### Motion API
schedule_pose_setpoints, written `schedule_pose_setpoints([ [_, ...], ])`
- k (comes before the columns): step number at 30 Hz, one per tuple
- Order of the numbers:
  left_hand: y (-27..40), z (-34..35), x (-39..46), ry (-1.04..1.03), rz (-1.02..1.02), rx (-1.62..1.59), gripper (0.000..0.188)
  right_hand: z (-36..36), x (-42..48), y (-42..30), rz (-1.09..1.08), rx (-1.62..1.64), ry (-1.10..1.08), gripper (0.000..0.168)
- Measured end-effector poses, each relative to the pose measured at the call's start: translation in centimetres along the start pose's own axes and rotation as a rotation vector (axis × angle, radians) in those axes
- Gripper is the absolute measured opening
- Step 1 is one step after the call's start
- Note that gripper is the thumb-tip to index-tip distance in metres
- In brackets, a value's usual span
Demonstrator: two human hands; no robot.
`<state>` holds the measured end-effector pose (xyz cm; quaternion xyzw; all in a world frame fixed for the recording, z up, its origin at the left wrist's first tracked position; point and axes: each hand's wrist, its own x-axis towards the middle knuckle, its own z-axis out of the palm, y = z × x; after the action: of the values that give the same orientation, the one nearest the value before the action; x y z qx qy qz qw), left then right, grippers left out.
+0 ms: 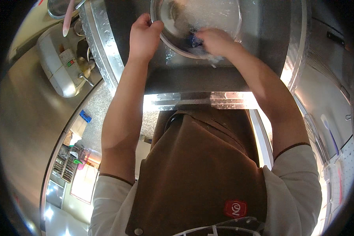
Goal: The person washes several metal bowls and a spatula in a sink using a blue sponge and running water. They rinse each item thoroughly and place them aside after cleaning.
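A round metal bowl is tilted in the sink basin, its upper part cut off by the top of the picture. My left hand grips the bowl's rim on the left, thumb over the edge. Inside the bowl near its lower right, my right hand is blurred and holds a dark blue scrubbing cloth or pad. Water covers the bowl's inner surface, and splashes show by its lower rim.
The sink's wet metal front edge runs before my apron. On the left, a stand mixer stands by a steel worktop. Whisks and a spatula hang at the right wall. A pink-handled utensil juts in at top left.
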<state>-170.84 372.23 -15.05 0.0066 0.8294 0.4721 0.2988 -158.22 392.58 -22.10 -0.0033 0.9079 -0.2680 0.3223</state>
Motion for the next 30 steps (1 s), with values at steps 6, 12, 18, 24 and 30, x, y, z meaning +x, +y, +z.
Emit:
schedule_pose_setpoints([
  [6, 1.7, 2.4, -1.9, 0.036, -0.008, -0.171, 0.011, 0.5, 2.6, 2.9, 0.447, -0.021, 0.263, 0.038],
  [12, 2.6, 3.4, -3.0, 0.101, 0.061, -0.165, 0.006, 1.3, 2.6, -4.0, 0.345, 0.58, 0.335, 0.046],
  [18, 2.1, 3.0, -3.3, 0.178, 0.068, -0.141, 0.008, -2.0, -5.6, -5.1, 0.255, 0.398, 0.088, 0.036],
  [24, 3.7, 3.8, -5.8, 0.062, 0.068, -0.091, 0.001, 2.8, -5.0, 5.8, 0.582, 0.191, 0.566, 0.036],
  [30, 3.7, 4.5, -5.5, 0.168, -0.03, -0.247, 0.004, -0.3, -2.4, 8.6, 0.507, 0.164, 0.776, 0.046],
])
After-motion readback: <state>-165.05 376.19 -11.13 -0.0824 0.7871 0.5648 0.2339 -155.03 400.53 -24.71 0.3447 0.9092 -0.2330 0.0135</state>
